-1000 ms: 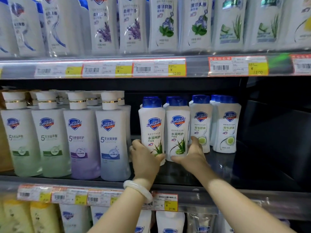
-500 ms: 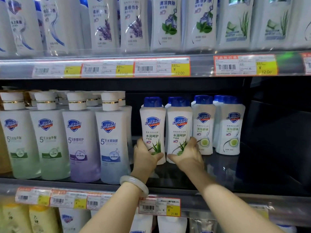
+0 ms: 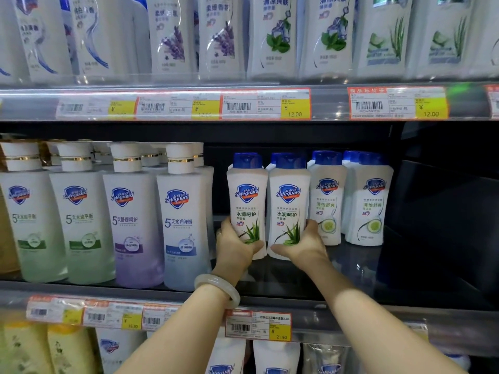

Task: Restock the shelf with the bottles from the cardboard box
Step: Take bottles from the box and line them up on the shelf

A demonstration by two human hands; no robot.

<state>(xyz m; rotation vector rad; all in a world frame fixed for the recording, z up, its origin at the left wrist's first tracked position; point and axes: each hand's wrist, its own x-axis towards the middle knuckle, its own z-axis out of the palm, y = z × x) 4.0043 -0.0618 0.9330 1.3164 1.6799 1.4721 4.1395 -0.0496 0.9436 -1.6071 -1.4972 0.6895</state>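
Observation:
Two white Safeguard bottles with blue caps and aloe pictures stand upright on the dark middle shelf (image 3: 359, 268). My left hand (image 3: 236, 245), with a pale bangle on its wrist, grips the base of the left aloe bottle (image 3: 247, 201). My right hand (image 3: 303, 242) wraps the base of the right aloe bottle (image 3: 289, 203). The two bottles stand side by side, almost touching. The cardboard box is out of view.
Two cucumber-label bottles (image 3: 328, 198) stand just right of my hands, with dark bare shelf further right. Tall white-capped bottles (image 3: 183, 220) fill the shelf to the left. The upper shelf holds refill pouches (image 3: 272, 36). Price tags (image 3: 258, 325) line the shelf edges.
Both hands have drawn the two aloe bottles slightly forward and closer together at the shelf front. The view has shifted a little.

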